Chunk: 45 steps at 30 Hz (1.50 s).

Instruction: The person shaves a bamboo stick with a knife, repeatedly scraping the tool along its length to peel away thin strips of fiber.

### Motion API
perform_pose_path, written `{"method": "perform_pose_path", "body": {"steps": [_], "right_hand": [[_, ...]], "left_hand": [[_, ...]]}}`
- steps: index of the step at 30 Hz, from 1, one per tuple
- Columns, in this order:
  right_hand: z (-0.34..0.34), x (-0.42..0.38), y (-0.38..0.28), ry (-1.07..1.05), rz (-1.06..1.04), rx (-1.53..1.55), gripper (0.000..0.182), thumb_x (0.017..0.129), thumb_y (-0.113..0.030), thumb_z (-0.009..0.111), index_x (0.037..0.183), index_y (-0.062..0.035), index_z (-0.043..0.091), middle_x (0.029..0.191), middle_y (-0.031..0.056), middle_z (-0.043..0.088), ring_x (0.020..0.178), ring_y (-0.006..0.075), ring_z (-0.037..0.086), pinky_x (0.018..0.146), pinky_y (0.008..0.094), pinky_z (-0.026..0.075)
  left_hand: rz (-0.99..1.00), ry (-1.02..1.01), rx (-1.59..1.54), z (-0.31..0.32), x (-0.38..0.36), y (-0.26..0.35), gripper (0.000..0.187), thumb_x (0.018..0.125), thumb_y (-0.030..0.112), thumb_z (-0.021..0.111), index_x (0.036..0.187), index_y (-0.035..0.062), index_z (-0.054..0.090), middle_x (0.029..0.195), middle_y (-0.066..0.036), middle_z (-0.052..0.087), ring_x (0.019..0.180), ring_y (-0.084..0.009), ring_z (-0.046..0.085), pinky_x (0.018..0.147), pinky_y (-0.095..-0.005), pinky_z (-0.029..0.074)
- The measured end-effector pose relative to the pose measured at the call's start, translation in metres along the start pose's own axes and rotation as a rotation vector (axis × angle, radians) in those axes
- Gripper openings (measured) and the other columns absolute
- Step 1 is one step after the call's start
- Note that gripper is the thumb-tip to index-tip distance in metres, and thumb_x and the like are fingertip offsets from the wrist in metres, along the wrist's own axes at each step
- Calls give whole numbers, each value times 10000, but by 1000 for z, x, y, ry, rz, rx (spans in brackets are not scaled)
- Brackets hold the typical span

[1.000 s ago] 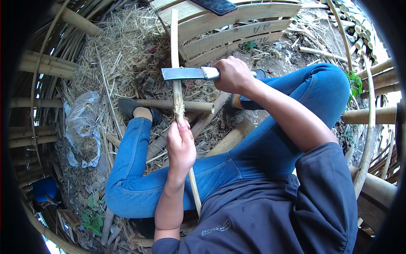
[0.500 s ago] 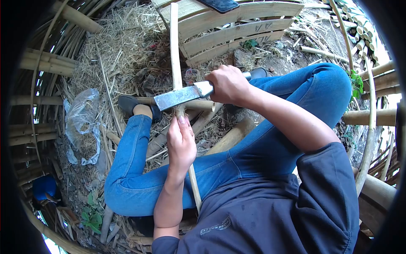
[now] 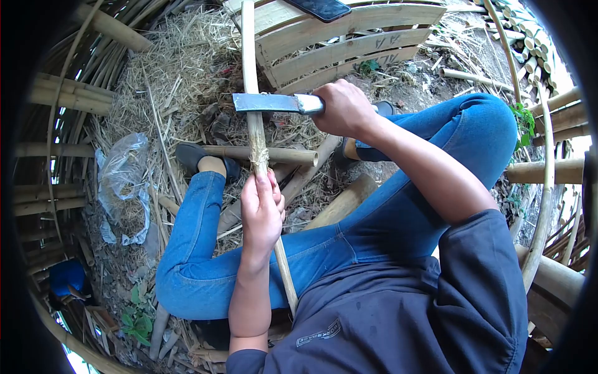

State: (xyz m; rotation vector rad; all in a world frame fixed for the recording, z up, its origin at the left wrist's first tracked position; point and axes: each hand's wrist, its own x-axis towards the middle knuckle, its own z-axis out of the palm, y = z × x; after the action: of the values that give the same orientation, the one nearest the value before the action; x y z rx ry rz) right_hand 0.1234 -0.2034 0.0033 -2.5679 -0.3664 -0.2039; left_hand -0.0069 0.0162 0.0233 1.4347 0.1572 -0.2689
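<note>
A long pale wooden stick (image 3: 256, 134) runs from the top of the view down across my lap. My left hand (image 3: 261, 209) is closed around it, just below a rough, frayed patch in the bark. My right hand (image 3: 344, 107) grips the handle of a broad, square-ended knife (image 3: 268, 103). The blade lies crosswise over the stick, well above my left hand, and seems to touch the wood. Below the blade the stick looks yellowish and rough; above it the surface is paler and smoother.
A slatted wooden crate (image 3: 342, 50) stands ahead with a phone (image 3: 321, 7) on top. Bamboo pieces (image 3: 274, 154) lie between my feet. A clear plastic bag (image 3: 124, 174) rests on the straw at left. Cut bamboo (image 3: 536, 47) is stacked at the far right.
The knife has moved up along the stick, away from my left hand, and its blade now lies more level. The stick's upper end has shifted slightly left.
</note>
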Motion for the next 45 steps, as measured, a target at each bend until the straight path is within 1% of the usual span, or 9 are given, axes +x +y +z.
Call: {"method": "perform_pose_path", "body": {"steps": [7,8,15,22,33,37,40,41,45], "right_hand": [[-13,-14,-26,-89,-136,142,236,710,-281,723,762,-51,709,665,152,674,673,366,688,679,462,555],[-7,-15,-24,-90,-164,68,217,704,-272,724,754,-62,697,666,146,672,677,368,684,672,461,555],[-1,-17,-25,-120,-131,-17,154,654,-197,707,748,-77,685,683,165,668,711,385,680,690,486,557],[-1,-19,-27,-128,-152,-22,148,641,-183,706,746,-80,693,675,170,665,703,390,681,692,486,564],[-3,-15,-23,-152,-99,-98,144,632,-144,693,739,-52,722,702,217,675,702,408,689,691,481,572],[-6,-10,-17,-91,-70,-72,123,658,-131,680,734,-41,716,694,223,672,697,410,691,707,486,576],[-18,6,5,16,83,-108,157,692,-137,673,798,-50,748,732,229,688,730,402,703,741,480,582],[-24,7,9,23,44,-123,181,699,-139,668,835,-68,766,758,215,700,745,392,705,766,472,580],[-19,1,-1,55,12,-12,158,691,-140,670,813,-85,755,760,192,699,752,385,697,758,477,571]], "left_hand": [[-65,-33,-71,1,4,0,316,1121,383,350,990,116,458,661,90,295,497,0,235,415,-189,163],[-70,-42,-94,-1,4,0,315,1121,380,352,989,115,460,662,90,295,500,0,233,417,-189,161],[-90,-93,-189,-6,6,-1,303,1123,362,357,995,110,465,663,89,281,510,-5,220,422,-189,154],[-104,-124,-213,-5,6,-1,310,1123,365,351,998,105,463,662,88,266,514,-9,209,425,-190,151],[-117,-90,-116,4,3,-8,318,1119,397,344,973,133,445,663,76,307,483,-4,237,396,-190,163],[-96,-91,-109,3,-2,-4,308,1121,383,344,961,137,434,662,75,309,479,-4,232,393,-190,165],[-78,-103,-100,5,-3,-3,309,1123,379,340,954,136,429,661,75,308,477,-3,227,392,-190,164],[-76,-100,-94,6,-4,-4,311,1123,378,338,952,135,427,660,74,307,476,-2,225,392,-190,163],[-79,-130,-143,3,0,-2,315,1123,380,335,962,128,435,665,76,305,487,-1,226,403,-184,164]]}}
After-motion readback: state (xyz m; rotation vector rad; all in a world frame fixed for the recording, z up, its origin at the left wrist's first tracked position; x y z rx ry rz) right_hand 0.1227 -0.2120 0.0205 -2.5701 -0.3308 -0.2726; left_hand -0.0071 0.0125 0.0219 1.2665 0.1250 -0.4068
